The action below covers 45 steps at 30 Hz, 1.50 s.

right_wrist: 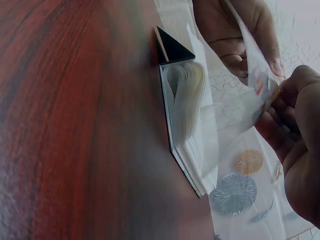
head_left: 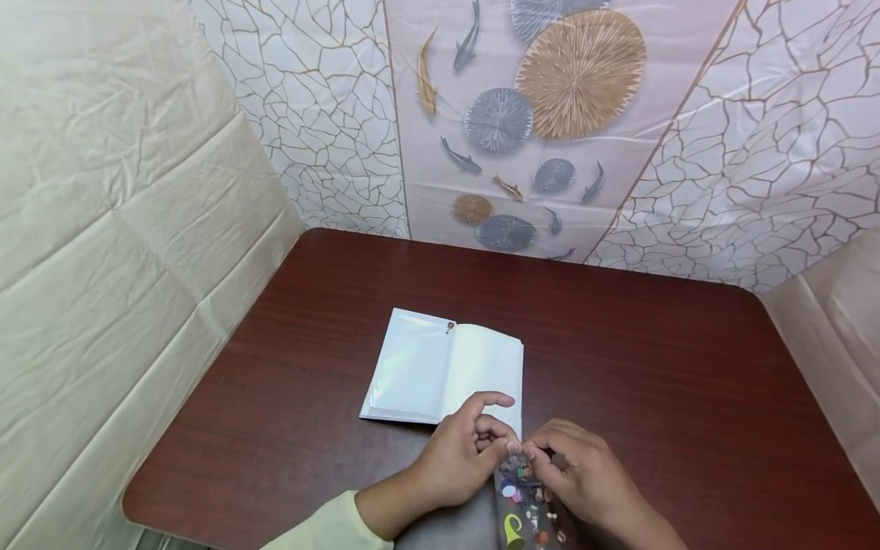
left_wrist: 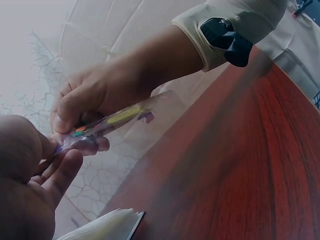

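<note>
A clear plastic sticker sheet [head_left: 525, 508] with small colourful pictures hangs at the table's near side, in front of the notebook. At its top edge my left hand [head_left: 462, 454] pinches it between thumb and fingers, the index finger stretched out above. My right hand [head_left: 584, 470] pinches the same edge just beside, the fingertips of both hands nearly meeting. In the left wrist view the sheet [left_wrist: 122, 116] slants away from the fingers. An open notebook [head_left: 415, 367] with white pages lies beyond the hands. A tiny brown mark or sticker [head_left: 450, 327] sits at the top of its left page.
The dark red wooden table [head_left: 275, 367] stretches out around the notebook. A patterned cloth [head_left: 584, 76] hangs behind its far edge, and a cream cloth [head_left: 137, 214] covers the left side. A small dark device [left_wrist: 227, 40] is strapped over a sleeve.
</note>
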{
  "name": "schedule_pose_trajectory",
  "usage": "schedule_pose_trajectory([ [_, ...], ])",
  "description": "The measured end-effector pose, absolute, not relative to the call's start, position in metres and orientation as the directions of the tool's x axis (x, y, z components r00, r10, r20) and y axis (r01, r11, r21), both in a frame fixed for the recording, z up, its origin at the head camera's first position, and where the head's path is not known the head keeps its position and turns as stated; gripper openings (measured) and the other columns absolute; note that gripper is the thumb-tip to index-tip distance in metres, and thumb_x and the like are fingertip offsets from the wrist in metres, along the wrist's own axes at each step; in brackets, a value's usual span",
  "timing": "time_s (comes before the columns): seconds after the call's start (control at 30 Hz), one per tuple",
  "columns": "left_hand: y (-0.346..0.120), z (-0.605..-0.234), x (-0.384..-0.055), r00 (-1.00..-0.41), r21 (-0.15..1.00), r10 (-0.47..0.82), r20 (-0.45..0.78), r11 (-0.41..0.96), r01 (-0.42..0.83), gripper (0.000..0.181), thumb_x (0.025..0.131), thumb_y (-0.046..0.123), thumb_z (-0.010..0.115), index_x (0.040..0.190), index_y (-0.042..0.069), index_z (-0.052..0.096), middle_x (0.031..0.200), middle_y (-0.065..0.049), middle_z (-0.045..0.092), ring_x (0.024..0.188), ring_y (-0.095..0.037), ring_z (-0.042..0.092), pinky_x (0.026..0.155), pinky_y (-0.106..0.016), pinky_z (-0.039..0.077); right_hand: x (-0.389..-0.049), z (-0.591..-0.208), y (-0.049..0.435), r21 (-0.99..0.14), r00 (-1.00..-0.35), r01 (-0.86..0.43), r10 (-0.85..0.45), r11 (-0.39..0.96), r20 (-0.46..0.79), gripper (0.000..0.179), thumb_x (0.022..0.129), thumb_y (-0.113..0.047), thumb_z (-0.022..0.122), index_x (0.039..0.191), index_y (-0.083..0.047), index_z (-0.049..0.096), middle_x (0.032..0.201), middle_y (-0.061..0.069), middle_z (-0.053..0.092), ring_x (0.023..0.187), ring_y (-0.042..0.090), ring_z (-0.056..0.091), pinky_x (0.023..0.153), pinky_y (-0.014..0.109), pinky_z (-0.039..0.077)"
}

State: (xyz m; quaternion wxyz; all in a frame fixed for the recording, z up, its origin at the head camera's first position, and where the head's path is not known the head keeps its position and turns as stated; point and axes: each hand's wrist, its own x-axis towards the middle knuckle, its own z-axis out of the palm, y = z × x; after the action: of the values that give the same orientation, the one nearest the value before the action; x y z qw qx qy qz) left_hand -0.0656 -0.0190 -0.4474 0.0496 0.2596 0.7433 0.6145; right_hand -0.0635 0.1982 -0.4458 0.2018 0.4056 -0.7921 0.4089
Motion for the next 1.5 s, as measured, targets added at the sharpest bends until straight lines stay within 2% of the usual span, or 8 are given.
schedule_pose_trajectory([
  [0.2, -0.0188, -0.4482, -0.0659, -0.861, 0.938, 0.453, 0.233, 0.13, 0.322, 0.046, 0.098, 0.007, 0.068, 0.138, 0.016, 0.047, 0.096, 0.012, 0.074, 0.065, 0.005, 0.057, 0.062, -0.017, 0.048, -0.0589, -0.4459, 0.1985, -0.58, -0.688, -0.724, -0.456, 0.374, 0.565, 0.035, 0.081, 0.012, 0.074, 0.093, -0.021, 0.07, 0.088, -0.013, 0.067, 0.076, 0.002, 0.06, 0.067, 0.017, 0.05],
  [0.57, -0.0175, -0.4489, -0.0661, -0.864, 0.949, 0.441, 0.242, 0.076, 0.305, 0.044, 0.098, 0.004, 0.068, 0.137, 0.013, 0.05, 0.098, 0.009, 0.075, 0.073, 0.003, 0.063, 0.066, -0.022, 0.055, -0.0585, -0.4467, 0.1971, -0.57, -0.691, -0.723, -0.439, 0.391, 0.575, 0.035, 0.081, 0.012, 0.073, 0.093, -0.021, 0.068, 0.088, -0.013, 0.066, 0.076, 0.003, 0.061, 0.067, 0.016, 0.051],
  [0.8, -0.0179, -0.4477, -0.0668, -0.854, 0.97, 0.471, 0.221, -0.013, 0.244, 0.047, 0.099, 0.0, 0.064, 0.14, 0.013, 0.046, 0.1, 0.002, 0.073, 0.079, -0.011, 0.07, 0.071, -0.028, 0.059, -0.0589, -0.4453, 0.1998, -0.554, -0.662, -0.749, -0.462, 0.364, 0.59, 0.019, 0.09, -0.001, 0.074, 0.095, -0.018, 0.069, 0.089, -0.01, 0.067, 0.077, 0.003, 0.061, 0.068, 0.018, 0.05],
  [0.93, -0.0179, -0.4472, -0.0664, -0.857, 0.975, 0.472, 0.205, -0.023, 0.221, 0.047, 0.098, 0.001, 0.066, 0.139, 0.013, 0.047, 0.099, 0.0, 0.073, 0.077, -0.015, 0.071, 0.07, -0.028, 0.059, -0.0587, -0.445, 0.1993, -0.566, -0.65, -0.757, -0.472, 0.327, 0.596, 0.018, 0.089, 0.0, 0.075, 0.094, -0.018, 0.07, 0.088, -0.009, 0.067, 0.076, 0.004, 0.061, 0.068, 0.018, 0.051],
  [1.03, -0.0175, -0.447, -0.0664, -0.853, 0.971, 0.477, 0.211, -0.004, 0.237, 0.046, 0.098, 0.003, 0.066, 0.138, 0.014, 0.047, 0.097, 0.003, 0.074, 0.071, -0.008, 0.069, 0.065, -0.028, 0.059, -0.0583, -0.4447, 0.1986, -0.581, -0.659, -0.746, -0.484, 0.325, 0.575, 0.031, 0.082, 0.009, 0.075, 0.093, -0.019, 0.069, 0.088, -0.01, 0.067, 0.076, 0.003, 0.061, 0.067, 0.016, 0.051],
  [1.2, -0.0182, -0.4468, -0.0664, -0.847, 0.962, 0.483, 0.221, 0.032, 0.27, 0.046, 0.098, 0.001, 0.065, 0.139, 0.014, 0.047, 0.097, 0.006, 0.074, 0.064, 0.001, 0.062, 0.059, -0.023, 0.055, -0.0578, -0.4451, 0.1993, -0.607, -0.674, -0.727, -0.506, 0.322, 0.538, 0.034, 0.083, 0.013, 0.073, 0.094, -0.019, 0.068, 0.089, -0.011, 0.066, 0.075, 0.002, 0.059, 0.067, 0.015, 0.049],
  [1.37, -0.0194, -0.4482, -0.0669, -0.861, 0.969, 0.462, 0.21, 0.019, 0.246, 0.049, 0.098, 0.001, 0.065, 0.14, 0.016, 0.046, 0.098, 0.005, 0.074, 0.068, -0.001, 0.061, 0.061, -0.021, 0.053, -0.0566, -0.4464, 0.1991, -0.621, -0.701, -0.702, -0.486, 0.347, 0.521, 0.035, 0.086, 0.013, 0.071, 0.097, -0.02, 0.068, 0.09, -0.013, 0.066, 0.075, 0.001, 0.059, 0.067, 0.015, 0.048],
  [1.5, -0.0183, -0.45, -0.0667, -0.881, 0.987, 0.445, 0.162, -0.082, 0.141, 0.057, 0.097, 0.004, 0.069, 0.144, 0.014, 0.038, 0.107, -0.002, 0.07, 0.081, -0.007, 0.067, 0.069, -0.023, 0.055, -0.0545, -0.4475, 0.196, -0.614, -0.748, -0.663, -0.385, 0.428, 0.54, 0.035, 0.084, 0.012, 0.074, 0.097, -0.02, 0.069, 0.089, -0.013, 0.067, 0.075, 0.001, 0.061, 0.068, 0.016, 0.05],
])
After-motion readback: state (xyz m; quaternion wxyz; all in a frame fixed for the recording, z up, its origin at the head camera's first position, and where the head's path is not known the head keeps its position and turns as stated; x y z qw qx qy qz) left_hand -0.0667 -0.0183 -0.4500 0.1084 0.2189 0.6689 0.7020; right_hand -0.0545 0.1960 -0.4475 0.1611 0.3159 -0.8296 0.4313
